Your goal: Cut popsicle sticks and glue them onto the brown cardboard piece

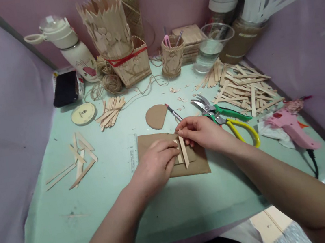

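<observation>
My right hand [198,132] pinches the upper end of a thin wooden craft stick [184,151], whose lower end is cut at a slant. Beneath it, shorter pale stick pieces [179,158] lie side by side on a smaller piece of brown cardboard. That piece rests on a larger cardboard sheet [194,168]. My left hand [158,161] lies across the cardboard, its fingers resting beside the stick pieces; its thumb is partly hidden. A clear ruler [132,157] sticks out at the sheet's left edge. Just beyond my hands are a rounded cardboard cutout [155,117] and a pen [174,112].
Green-handled pruning shears [225,111], yellow-handled pliers [244,128] and a pink glue gun [294,125] lie to the right. Behind them are heaped craft sticks [246,85] and a water cup [209,50]. Cut sticks [80,159] are scattered left; a bottle [78,58] stands behind.
</observation>
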### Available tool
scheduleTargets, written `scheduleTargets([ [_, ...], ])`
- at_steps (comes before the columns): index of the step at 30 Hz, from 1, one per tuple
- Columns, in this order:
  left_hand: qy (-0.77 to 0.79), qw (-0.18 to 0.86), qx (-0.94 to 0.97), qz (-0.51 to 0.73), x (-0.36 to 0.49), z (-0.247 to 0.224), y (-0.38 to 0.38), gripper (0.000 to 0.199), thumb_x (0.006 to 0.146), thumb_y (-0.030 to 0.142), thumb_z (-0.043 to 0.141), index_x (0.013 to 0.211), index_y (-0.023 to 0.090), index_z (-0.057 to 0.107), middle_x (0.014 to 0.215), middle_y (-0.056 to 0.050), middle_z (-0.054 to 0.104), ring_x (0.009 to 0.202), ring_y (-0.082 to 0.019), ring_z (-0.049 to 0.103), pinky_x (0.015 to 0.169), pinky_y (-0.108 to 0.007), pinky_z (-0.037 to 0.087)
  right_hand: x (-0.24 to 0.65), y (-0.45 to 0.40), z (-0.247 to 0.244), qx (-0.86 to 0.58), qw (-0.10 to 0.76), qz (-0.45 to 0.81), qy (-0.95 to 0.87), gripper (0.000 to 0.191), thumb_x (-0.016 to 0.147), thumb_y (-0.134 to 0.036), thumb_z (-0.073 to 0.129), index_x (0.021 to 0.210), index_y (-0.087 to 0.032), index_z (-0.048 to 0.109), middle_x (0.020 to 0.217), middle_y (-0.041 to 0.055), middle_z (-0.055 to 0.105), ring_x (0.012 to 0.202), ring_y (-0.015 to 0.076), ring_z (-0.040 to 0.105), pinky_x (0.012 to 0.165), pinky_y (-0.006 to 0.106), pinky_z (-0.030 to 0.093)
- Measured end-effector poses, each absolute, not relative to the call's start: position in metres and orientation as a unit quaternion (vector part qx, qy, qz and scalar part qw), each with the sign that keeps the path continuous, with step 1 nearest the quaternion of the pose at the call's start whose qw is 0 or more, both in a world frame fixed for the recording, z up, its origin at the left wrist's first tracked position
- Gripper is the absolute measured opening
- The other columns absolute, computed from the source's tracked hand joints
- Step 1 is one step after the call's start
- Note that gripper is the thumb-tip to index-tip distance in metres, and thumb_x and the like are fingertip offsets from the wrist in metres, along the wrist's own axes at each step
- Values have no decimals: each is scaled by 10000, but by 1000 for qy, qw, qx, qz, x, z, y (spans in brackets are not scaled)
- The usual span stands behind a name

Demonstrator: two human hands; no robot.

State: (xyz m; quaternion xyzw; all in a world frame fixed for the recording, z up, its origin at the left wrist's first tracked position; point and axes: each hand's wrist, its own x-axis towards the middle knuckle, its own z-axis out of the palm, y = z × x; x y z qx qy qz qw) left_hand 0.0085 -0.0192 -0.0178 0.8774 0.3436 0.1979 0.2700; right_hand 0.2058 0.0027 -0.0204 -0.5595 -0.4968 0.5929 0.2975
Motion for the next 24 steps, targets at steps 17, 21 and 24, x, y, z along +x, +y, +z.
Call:
scheduleTargets([
  [17, 326, 257, 895, 166, 10, -19, -22, 273, 970, 182, 441, 1094, 170, 684, 1077, -116, 680, 989, -249, 608, 854, -404, 515, 205, -1, -26, -584, 290, 511, -561, 94, 847, -269, 600, 869, -186, 638, 569, -34, 605, 489, 111, 569, 485, 219, 451],
  [21, 321, 246, 901, 157, 8, -23, -25, 324, 969, 145, 406, 1185, 206, 639, 1089, -103, 655, 978, -240, 576, 833, -382, 493, 204, -3, -24, -600, 271, 461, -595, 111, 854, -276, 595, 869, -187, 660, 517, -50, 580, 453, 115, 541, 505, 238, 435],
  [24, 313, 239, 908, 140, 7, -25, -26, 332, 967, 141, 390, 1203, 190, 619, 1098, -115, 638, 962, -244, 545, 808, -373, 477, 203, -3, -23, -608, 258, 428, -617, 100, 854, -268, 605, 865, -193, 671, 513, -56, 579, 460, 121, 542, 543, 252, 436],
])
